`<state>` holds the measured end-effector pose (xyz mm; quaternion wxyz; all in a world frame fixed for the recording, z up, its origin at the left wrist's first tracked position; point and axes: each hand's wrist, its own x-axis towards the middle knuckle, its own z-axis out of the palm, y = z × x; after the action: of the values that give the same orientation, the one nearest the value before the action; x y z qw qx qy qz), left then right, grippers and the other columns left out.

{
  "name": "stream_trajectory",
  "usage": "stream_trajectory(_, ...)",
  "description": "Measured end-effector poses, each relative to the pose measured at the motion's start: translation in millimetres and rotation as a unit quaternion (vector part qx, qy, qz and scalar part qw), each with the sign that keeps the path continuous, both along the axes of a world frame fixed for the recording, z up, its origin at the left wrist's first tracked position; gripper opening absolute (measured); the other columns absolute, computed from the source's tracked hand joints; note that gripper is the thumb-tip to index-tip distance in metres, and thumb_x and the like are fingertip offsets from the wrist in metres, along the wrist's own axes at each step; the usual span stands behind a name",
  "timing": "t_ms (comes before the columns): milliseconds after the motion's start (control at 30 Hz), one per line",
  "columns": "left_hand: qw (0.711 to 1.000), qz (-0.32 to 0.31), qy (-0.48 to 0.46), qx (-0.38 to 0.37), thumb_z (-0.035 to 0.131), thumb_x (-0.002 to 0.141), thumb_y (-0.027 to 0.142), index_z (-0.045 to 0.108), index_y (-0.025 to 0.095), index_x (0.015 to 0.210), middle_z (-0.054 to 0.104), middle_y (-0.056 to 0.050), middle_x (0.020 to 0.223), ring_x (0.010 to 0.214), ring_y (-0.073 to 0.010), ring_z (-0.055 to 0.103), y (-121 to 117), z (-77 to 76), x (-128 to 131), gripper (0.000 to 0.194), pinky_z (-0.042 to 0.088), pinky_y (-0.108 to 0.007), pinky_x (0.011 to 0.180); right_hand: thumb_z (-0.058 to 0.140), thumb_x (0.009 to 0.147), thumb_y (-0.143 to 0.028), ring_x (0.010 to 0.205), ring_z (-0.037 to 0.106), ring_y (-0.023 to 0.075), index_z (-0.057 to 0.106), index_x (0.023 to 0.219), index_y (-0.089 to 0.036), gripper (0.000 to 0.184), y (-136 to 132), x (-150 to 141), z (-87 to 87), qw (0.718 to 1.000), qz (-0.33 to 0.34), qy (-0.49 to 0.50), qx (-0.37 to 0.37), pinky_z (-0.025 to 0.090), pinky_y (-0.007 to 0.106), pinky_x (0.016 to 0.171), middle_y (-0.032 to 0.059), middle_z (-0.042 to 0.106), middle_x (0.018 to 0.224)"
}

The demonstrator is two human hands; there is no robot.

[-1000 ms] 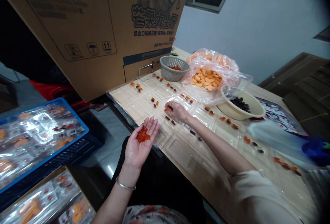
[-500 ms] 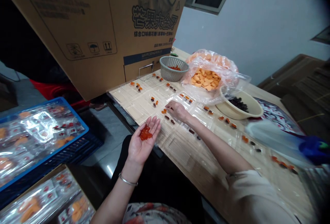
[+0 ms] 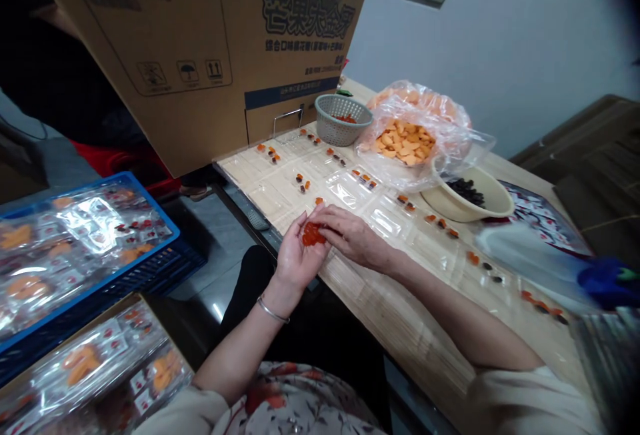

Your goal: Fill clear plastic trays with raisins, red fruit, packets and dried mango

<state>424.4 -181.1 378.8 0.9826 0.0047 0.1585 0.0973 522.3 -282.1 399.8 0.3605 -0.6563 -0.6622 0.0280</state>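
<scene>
My left hand (image 3: 296, 263) is cupped, palm up, around a small heap of glossy orange-red gummy candies (image 3: 313, 235) above the table's near edge. Over that palm, my right hand (image 3: 357, 240) has its bent fingers together and touching the candies; its thumb is partly hidden. Just beyond the hands, clear plastic trays (image 3: 347, 189) lie in rows on the wooden table. Small orange and dark candies sit in many of their compartments, such as one orange piece (image 3: 319, 201) close to my fingers.
Behind the trays are a grey basket (image 3: 343, 131) of orange-red candies, a clear bag (image 3: 455, 115) of orange pieces and a cream bowl (image 3: 493, 205) of dark candies. A large carton (image 3: 200, 21) stands at the left. Packed trays fill a blue crate (image 3: 173, 221) and a box (image 3: 165, 328) below.
My right hand has come back from the trays to my left palm. The left hand has moved right and up and curled more around the candies.
</scene>
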Motion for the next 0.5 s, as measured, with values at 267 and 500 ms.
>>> stream_trajectory(267, 1.000, -0.021, 0.005, 0.019, 0.037, 0.098, 0.021, 0.065, 0.012, 0.118, 0.074, -0.007, 0.090, 0.088, -0.0174, 0.071, -15.1, 7.5, 0.7, 0.036, 0.055, -0.031, 0.086, 0.060, 0.090, -0.020, 0.084, 0.066, 0.0162, 0.069, 0.103, -0.020, 0.016, -18.8, 9.4, 3.6, 0.990, -0.096, 0.100, -0.001, 0.054, 0.029, 0.073, 0.0059, 0.070, 0.099)
stream_trajectory(500, 0.999, -0.032, -0.013, 0.017, 0.036, 0.100, 0.022, 0.064, 0.012, 0.118, 0.074, -0.006, 0.090, 0.087, -0.0149, 0.071, -18.9, 3.3, 7.9, 0.035, 0.053, -0.031, 0.094, 0.060, 0.091, -0.025, 0.092, 0.066, 0.0187, 0.071, 0.102, -0.021, 0.016, -21.9, 4.9, 4.6, 0.991, -0.087, 0.093, 0.039, 0.054, 0.034, 0.082, 0.0075, 0.070, 0.102)
